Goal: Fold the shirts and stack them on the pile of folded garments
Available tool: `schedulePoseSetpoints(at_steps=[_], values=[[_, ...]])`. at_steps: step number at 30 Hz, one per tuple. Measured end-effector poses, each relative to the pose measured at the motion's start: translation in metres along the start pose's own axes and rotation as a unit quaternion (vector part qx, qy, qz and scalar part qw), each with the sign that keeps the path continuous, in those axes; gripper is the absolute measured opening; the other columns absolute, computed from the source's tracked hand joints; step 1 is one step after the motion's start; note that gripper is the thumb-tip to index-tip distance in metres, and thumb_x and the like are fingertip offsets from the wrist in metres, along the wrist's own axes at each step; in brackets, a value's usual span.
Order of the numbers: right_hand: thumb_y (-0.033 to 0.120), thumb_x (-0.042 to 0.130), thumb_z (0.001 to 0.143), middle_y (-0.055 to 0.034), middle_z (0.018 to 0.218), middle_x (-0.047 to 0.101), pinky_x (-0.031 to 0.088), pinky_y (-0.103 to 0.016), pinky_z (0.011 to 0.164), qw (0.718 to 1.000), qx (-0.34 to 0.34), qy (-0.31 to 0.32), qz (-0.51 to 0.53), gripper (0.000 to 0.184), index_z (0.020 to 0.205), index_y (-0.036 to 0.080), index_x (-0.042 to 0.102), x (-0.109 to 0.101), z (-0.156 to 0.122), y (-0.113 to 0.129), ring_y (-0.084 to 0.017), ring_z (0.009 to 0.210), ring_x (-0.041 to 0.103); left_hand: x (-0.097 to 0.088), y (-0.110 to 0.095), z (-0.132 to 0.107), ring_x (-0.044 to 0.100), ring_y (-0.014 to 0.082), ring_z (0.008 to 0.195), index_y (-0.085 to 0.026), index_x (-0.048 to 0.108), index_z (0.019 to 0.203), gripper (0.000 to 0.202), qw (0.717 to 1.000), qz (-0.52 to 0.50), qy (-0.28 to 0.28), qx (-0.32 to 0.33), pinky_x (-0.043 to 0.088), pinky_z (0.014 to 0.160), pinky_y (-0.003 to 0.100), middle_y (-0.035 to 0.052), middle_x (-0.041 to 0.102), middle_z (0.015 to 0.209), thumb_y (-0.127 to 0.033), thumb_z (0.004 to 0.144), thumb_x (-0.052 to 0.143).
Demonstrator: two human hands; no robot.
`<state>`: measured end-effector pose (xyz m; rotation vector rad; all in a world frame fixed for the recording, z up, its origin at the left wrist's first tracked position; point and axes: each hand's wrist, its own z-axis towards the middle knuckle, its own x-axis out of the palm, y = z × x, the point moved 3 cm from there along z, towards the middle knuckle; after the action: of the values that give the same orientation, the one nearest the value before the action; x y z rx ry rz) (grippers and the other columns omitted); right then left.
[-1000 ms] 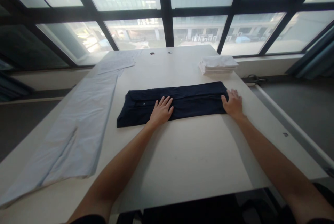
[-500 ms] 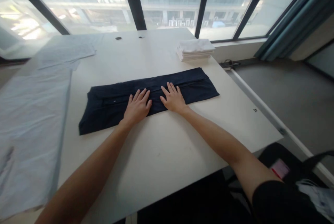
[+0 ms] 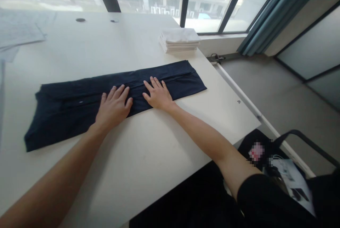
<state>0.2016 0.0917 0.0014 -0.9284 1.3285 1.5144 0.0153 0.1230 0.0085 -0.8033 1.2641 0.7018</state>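
Note:
A dark navy garment point(image 3: 63, 118), folded into a long strip, lies flat across the white table point(image 3: 148, 164). It looks like trousers, though I cannot be sure; a small pale button or stud shows near its left part. My left hand point(image 3: 114, 105) rests palm down on the middle of the cloth with its fingers spread. To its right, my right hand point(image 3: 158, 94) also lies flat on the fabric, fingers apart. Neither hand grips the cloth. Beneath the palms the fabric is hidden.
A stack of folded white cloths point(image 3: 180, 39) sits at the table's far right edge. Pale sheets point(image 3: 20, 31) lie at the far left. Windows and a blue-grey curtain point(image 3: 268, 18) stand behind. A dark chair with a bag and papers point(image 3: 290, 174) is at lower right.
The view has turned to the right, so the table and garment appear further left. Both hands stay flat on the garment in about the same places.

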Motion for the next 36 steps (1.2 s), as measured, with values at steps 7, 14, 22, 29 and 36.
schedulePoseSetpoints(at_steps=[7,14,22,29,36], values=[[0.045,0.047,0.104,-0.008,0.172,0.027,0.008,-0.055,0.13,1.0,0.001,-0.003,-0.006,0.062,0.161,0.022,0.038,0.001,0.001,-0.001,-0.027,0.16,0.018,0.002,0.0,0.0,0.02,0.0317,0.159,-0.018,0.034,0.163,0.065,1.0,0.005,-0.003,0.005,0.016,0.127,0.059,0.008,0.03,0.171,-0.047,0.107,0.021],[0.045,0.044,0.105,-0.0091,0.174,0.022,0.005,-0.055,0.13,1.0,0.011,0.015,-0.02,0.064,0.163,0.02,0.034,-0.001,-0.001,-0.001,-0.027,0.161,0.013,0.006,0.001,0.001,0.018,0.0324,0.159,-0.015,0.031,0.163,0.067,1.0,0.01,-0.01,0.022,0.013,0.127,0.061,0.0092,0.027,0.172,-0.048,0.107,0.015],[0.029,0.04,0.104,-0.0093,0.175,0.018,-0.001,-0.059,0.129,1.0,0.023,-0.009,-0.017,0.062,0.164,0.017,0.032,-0.01,-0.008,0.011,-0.028,0.162,0.006,0.003,-0.004,-0.001,0.017,0.0317,0.16,-0.021,0.028,0.166,0.067,1.0,0.004,0.009,0.009,0.014,0.128,0.06,0.0071,0.026,0.172,-0.047,0.104,0.022],[0.026,0.036,0.105,-0.0075,0.173,0.026,0.003,-0.056,0.13,0.999,-0.043,-0.014,0.011,0.057,0.161,0.019,0.036,-0.002,0.0,0.024,-0.023,0.161,0.012,0.004,-0.013,-0.005,0.017,0.0328,0.16,-0.018,0.027,0.166,0.067,1.0,0.006,0.013,0.011,0.014,0.128,0.06,0.0086,0.027,0.172,-0.039,0.103,0.029],[0.042,0.04,0.106,-0.0098,0.173,0.025,0.007,-0.055,0.129,0.997,-0.072,0.024,-0.014,0.06,0.162,0.02,0.036,0.01,0.001,0.014,-0.025,0.161,0.016,0.001,-0.019,-0.009,0.018,0.0321,0.16,-0.018,0.03,0.165,0.066,1.0,0.008,0.01,0.012,0.015,0.127,0.06,0.0091,0.028,0.171,-0.042,0.104,0.026]])
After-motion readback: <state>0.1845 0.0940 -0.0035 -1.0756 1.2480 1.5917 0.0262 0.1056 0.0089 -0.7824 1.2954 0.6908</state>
